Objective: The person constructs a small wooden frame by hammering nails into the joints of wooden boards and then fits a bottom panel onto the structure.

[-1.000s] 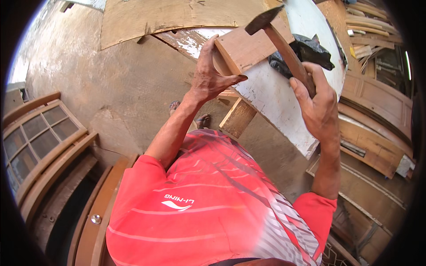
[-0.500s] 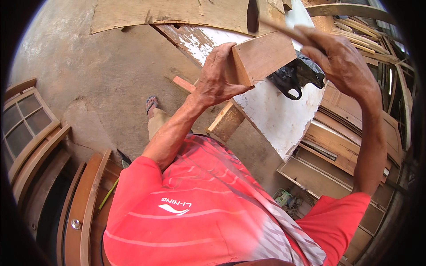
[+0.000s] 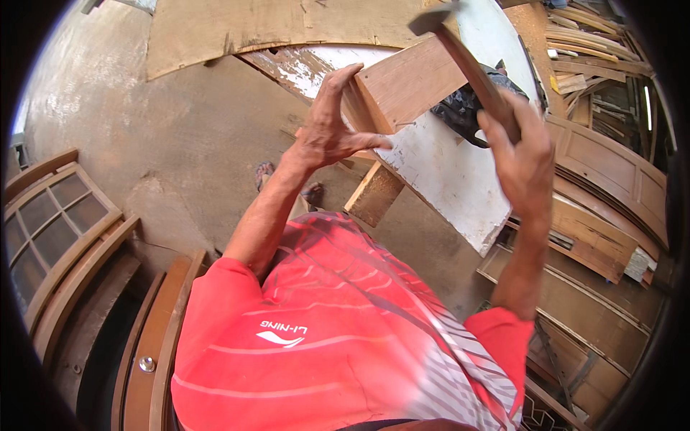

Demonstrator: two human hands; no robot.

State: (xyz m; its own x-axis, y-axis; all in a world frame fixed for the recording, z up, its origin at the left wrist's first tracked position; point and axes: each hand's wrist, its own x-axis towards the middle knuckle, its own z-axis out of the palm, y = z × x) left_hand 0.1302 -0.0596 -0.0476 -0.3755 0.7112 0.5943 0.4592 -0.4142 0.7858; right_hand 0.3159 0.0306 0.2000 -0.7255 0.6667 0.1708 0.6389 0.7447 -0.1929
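My left hand (image 3: 327,129) spans the near left end of a wooden box (image 3: 417,82), fingers at its far corner and thumb by its near corner. The box is made of brown boards and rests tilted over a worktop with worn white paint (image 3: 460,187). In my right hand (image 3: 528,154), slightly blurred, is a hammer (image 3: 471,68) gripped by its wooden handle. Its dark metal head is up beyond the box's right part, apart from my left hand. A black plastic bag (image 3: 458,113) lies on the worktop beside the box, partly hidden by the hammer handle.
A large plywood sheet (image 3: 273,29) lies at the far side. Wooden panel doors (image 3: 611,161) and stacked timber strips (image 3: 593,39) fill the right. At the left stand a glazed wooden frame (image 3: 61,215) and a door with a round knob (image 3: 146,364). A wood block (image 3: 374,194) juts below the worktop.
My right hand has come nearer and leftward, and the hammer has swung to a steeper angle with its head farther away. My left hand and the box sit slightly more to the left.
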